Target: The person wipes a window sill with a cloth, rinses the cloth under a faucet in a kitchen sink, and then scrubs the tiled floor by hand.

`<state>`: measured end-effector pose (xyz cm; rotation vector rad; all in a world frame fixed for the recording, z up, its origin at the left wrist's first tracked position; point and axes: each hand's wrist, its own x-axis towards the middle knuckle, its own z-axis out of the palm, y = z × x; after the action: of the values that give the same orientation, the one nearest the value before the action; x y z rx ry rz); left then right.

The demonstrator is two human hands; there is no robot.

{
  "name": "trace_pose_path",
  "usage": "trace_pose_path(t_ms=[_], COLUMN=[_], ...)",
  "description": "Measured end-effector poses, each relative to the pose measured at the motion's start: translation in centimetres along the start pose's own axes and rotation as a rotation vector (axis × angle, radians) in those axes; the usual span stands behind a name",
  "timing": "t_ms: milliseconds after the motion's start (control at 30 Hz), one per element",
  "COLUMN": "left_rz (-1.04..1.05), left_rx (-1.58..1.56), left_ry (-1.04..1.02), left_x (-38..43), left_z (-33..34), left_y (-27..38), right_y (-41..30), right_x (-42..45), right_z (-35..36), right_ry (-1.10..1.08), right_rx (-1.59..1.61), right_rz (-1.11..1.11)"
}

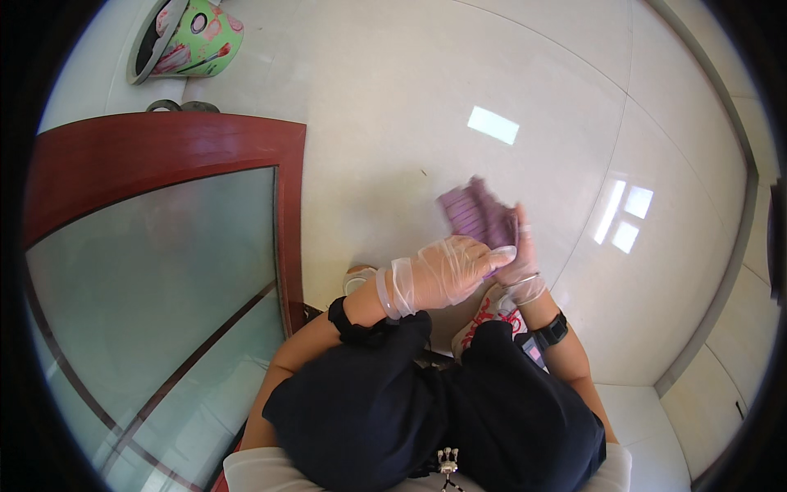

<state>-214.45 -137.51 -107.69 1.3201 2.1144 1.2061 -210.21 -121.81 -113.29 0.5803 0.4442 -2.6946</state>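
Note:
Both my hands wear thin clear plastic gloves and hold a purple striped cloth [470,212], blurred by motion, above the tiled floor. My left hand [446,270] reaches in from the left and grips the cloth's near edge, its thumb pointing right. My right hand [524,258] is at the cloth's right end, fingers up along its far side and partly hidden by the cloth. Dark bands are strapped round both wrists. Just below the hands are my knees in dark shorts and a white shoe with red laces [482,320].
A red wooden door [292,203] with frosted glass stands close on my left. A green patterned bin [209,43] is at the far left by the wall. Pale glossy floor tiles [393,92] lie ahead, with a small dark scrap [423,173]. A wall with grey edging curves along the right.

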Motion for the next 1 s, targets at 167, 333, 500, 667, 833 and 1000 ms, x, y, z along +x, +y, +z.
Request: trace_pose_path(t_ms=[167, 333, 500, 667, 833, 1000], left_rz=[-0.121, -0.274, -0.314, -0.5, -0.583, -0.619], left_rx=[0.241, 0.442, 0.536, 0.607, 0.645, 0.704], left_ry=[0.097, -0.055, -0.082, -0.114, -0.133, -0.085], left_x=[-1.6, -4.4, -7.6, -10.5, -11.8, -11.5], left_z=[-3.3, -4.3, -5.1, -7.7, -8.0, -8.0], left_y=[-1.2, -2.8, -2.5, 0.2, 3.5, 4.6], right_y=[-9.2, -18.1, -17.9, -16.5, -3.0, 16.6], right_x=[-1.5, -0.3, 5.7, 15.5, 23.9, 19.6], right_z=[-5.0, -12.6, -20.1, -11.7, -1.2, 1.2], right_ry=[0.239, 0.773, 1.304, 1.12, 0.411, -0.817], right_rx=[-0.139, -1.011, -2.25, -2.268, -2.458, -1.991], right_rz=[-0.587, -0.848, -0.399, -0.766, -0.917, -0.504])
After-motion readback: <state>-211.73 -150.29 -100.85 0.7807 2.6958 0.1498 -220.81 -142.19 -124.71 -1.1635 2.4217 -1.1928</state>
